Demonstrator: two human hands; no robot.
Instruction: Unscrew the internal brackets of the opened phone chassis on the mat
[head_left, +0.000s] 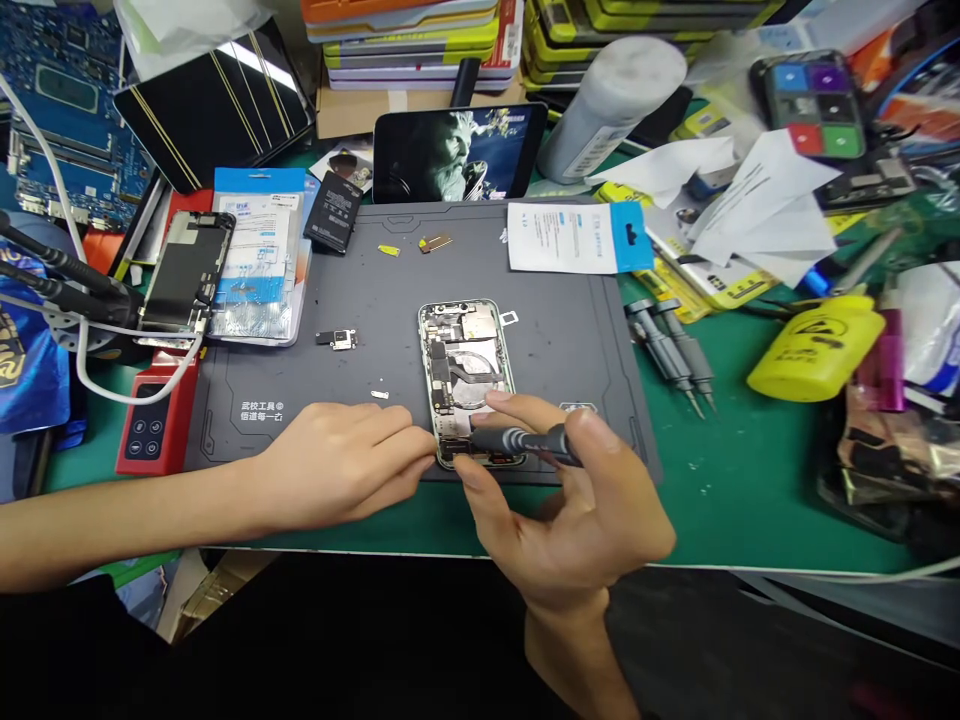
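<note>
An opened smartphone (480,385) lies on the grey work mat (285,290), its inner parts and the round charging coil exposed. Its SIM tray (510,318) sticks out at the upper right side. At the phone's lower left edge, my left hand (352,460) rests with curled fingers pressed against the frame. My right hand (585,500) holds a dark screwdriver (517,441) between thumb and fingers, lying almost level over the phone's lower end. Whether its tip touches a screw is hidden. Left of the phone lie a small metal-and-black part (337,340) and a tiny silver bracket (380,394).
A removed phone screen (191,265) leans on packaging at left, above a red device (154,420). Behind stand a battery (332,212) and a tablet (457,155). Two screwdrivers (671,345) and a yellow bottle (814,350) are at right. The green table's front edge runs close below my hands.
</note>
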